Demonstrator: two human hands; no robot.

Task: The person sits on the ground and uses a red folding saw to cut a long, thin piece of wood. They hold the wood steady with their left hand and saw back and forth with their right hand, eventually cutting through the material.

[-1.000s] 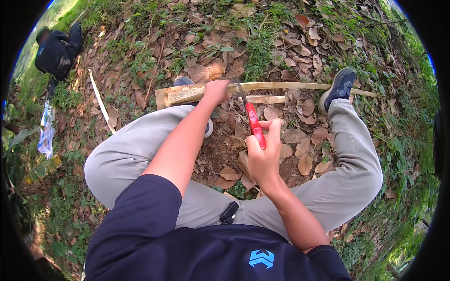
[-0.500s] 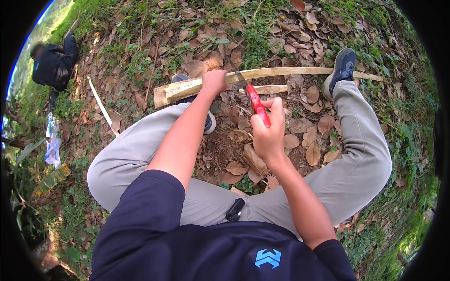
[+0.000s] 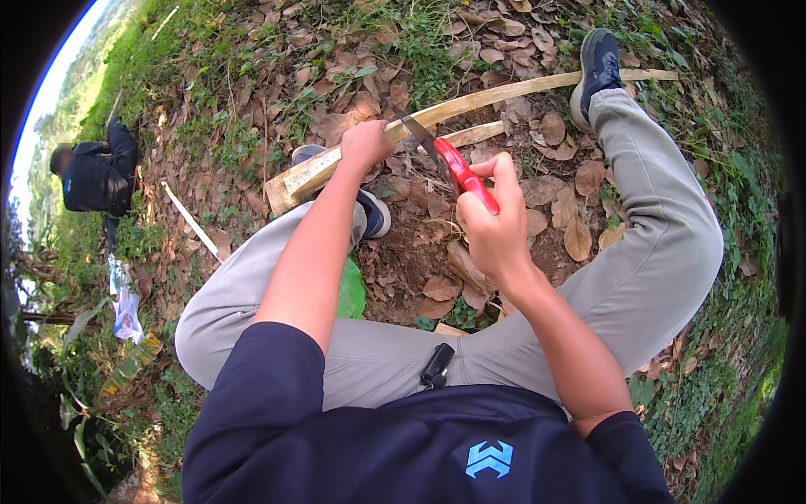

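Left hand [image 3: 365, 144] grips the bamboo strip [image 3: 470, 105]; right hand [image 3: 491, 223] clutches the red-handled knife [image 3: 449, 160], blade at its edge.

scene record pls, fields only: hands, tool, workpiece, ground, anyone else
left hand: gripping the long pale wooden strip, pinning it down
right hand: closed on red handle of the saw
saw: blade tip meets the strip beside the left hand
strip: lies across the ground, far end by the right shoe
ground: dry leaves, dirt, grass
other person: dark jacket, far left

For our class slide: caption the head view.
Left hand steadies long pale wooden strip; right hand holds red-handled knife against it.
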